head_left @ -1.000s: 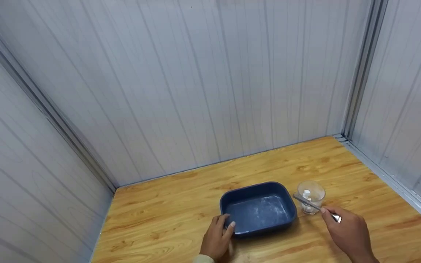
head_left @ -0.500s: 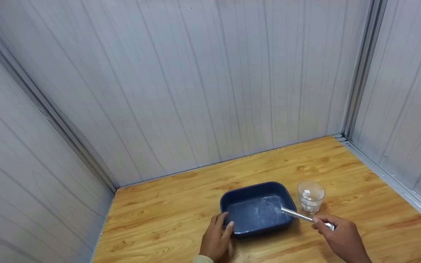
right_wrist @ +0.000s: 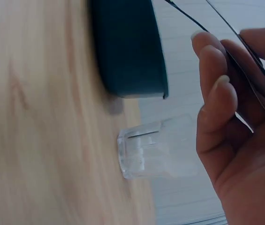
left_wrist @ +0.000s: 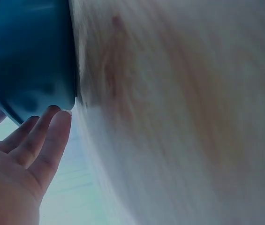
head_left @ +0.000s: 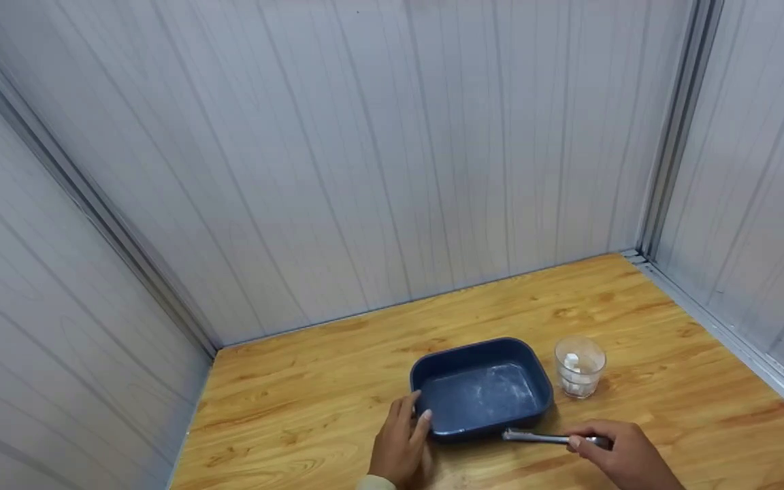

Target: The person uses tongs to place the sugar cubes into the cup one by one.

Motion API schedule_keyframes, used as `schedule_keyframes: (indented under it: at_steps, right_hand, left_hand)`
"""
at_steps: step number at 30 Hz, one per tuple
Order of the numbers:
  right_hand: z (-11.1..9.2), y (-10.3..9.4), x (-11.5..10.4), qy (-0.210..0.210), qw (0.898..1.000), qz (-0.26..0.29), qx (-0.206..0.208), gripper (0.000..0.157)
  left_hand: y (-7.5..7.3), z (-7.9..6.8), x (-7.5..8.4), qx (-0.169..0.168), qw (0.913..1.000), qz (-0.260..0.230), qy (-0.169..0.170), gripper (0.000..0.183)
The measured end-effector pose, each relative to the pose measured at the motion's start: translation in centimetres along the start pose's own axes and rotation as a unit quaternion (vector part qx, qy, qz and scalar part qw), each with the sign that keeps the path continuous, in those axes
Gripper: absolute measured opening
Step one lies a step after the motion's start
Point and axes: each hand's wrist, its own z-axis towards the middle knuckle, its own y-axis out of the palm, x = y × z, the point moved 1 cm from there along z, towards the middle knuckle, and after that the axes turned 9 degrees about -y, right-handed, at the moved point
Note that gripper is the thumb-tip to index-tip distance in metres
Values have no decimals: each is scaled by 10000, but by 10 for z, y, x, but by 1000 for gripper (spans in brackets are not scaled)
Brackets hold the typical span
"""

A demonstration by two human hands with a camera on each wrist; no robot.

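A dark blue rectangular dish stands on the wooden table; no pieces show inside it, only whitish marks on its bottom. My left hand touches the dish's near left corner, its fingers fairly straight against the outer wall, as the left wrist view of the hand shows. In my right hand I grip metal tongs, their tips in front of the dish's near right side. The right wrist view shows the tongs with arms spread and nothing visible between them. A clear glass holds several white cubes.
The glass stands just right of the dish, beyond my right hand. Pale panelled walls enclose the wooden table at the back and both sides.
My right hand has brought the tongs from over the glass, leftward across the dish's right rim, then down to the dish's near side. The left hand has barely moved; dish and glass stay put.
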Motion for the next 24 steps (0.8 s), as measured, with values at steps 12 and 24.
schedule_keyframes:
  at_steps: [12, 24]
  right_hand:
    - [6, 15, 37, -732, 9890, 362, -1236, 28]
    - [11, 20, 48, -488, 9817, 486, -1774, 28]
  left_hand:
    - [-5, 1, -2, 20, 9999, -146, 10, 58]
    - [-10, 0, -6, 87, 9997, -239, -24, 42]
